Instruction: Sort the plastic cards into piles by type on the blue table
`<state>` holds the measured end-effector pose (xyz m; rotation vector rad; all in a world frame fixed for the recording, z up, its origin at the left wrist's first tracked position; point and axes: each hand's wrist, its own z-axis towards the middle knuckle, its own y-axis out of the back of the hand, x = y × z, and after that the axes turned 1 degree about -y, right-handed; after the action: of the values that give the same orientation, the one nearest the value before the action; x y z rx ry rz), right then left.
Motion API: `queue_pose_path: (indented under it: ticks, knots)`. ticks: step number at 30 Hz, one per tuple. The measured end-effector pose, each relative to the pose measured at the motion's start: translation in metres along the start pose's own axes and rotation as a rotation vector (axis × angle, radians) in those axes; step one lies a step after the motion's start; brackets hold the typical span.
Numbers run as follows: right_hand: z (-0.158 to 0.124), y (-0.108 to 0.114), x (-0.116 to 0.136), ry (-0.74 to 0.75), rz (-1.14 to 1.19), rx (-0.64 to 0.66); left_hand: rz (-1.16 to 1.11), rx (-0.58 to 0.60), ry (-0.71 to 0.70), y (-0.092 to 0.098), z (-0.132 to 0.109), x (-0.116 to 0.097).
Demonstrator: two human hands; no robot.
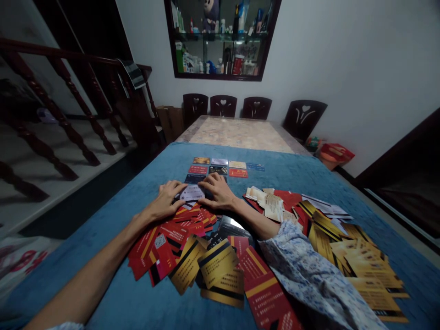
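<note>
A small stack of pale silver cards [192,193] lies between my two hands. My left hand [168,198] grips its left edge with thumb and fingers. At the right edge, my right hand [219,191] holds the same cards, its fingers curled and partly hiding a dark card behind. Just beyond the hands, rows of single cards include a red card [238,173], a black card [217,170] and a dark blue card [195,178]. Closer to me spreads a loose heap of red cards [165,252] and gold cards [218,263], some overlapping.
A blue cloth [137,197] covers the near part of the table. More gold cards [364,261] and cream cards [273,205] are piled to the right, beside my right sleeve. Dark chairs [257,107] stand at the far end, and a wooden railing [62,78] runs along the left.
</note>
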<state>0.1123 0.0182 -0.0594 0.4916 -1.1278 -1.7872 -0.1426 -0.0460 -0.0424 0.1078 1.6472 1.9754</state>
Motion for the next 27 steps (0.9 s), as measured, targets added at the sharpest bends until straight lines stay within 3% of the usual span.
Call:
queue_pose_path:
  ticks: [13, 19, 27]
  knots:
    - [0.013, 0.020, -0.002, -0.065, -0.059, 0.056, 0.064, 0.033, -0.042, 0.019, 0.019, -0.002]
    - [0.024, 0.038, -0.012, -0.119, -0.110, 0.131, 0.113, 0.037, -0.051, 0.029, 0.044, -0.005]
    - [0.027, 0.059, -0.043, -0.160, -0.174, 0.195, 0.137, 0.055, -0.075, 0.026, 0.087, -0.014]
